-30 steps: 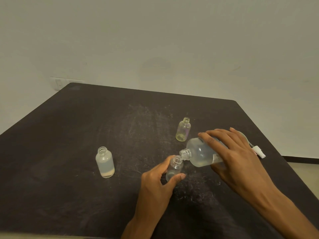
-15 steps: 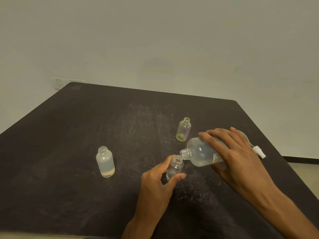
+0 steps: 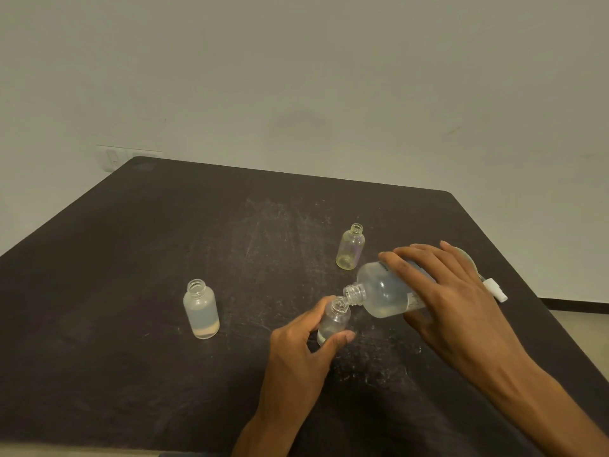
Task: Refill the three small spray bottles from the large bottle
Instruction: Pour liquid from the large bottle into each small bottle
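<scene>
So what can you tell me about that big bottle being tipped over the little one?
The large bottle looks like translucent, frosted plastic with a rounded shoulder, a short threaded neck and no cap. A label shows partly under the fingers. It is held off the table, tilted almost on its side, mouth pointing left and down at the open mouth of the small bottle. Clear liquid pools along its lower side. The right hand grips its body from above; the left hand steadies the small bottle.

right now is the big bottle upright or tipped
Tipped: the large bottle lies nearly sideways in the right hand, its open neck at the mouth of the small bottle.
</scene>
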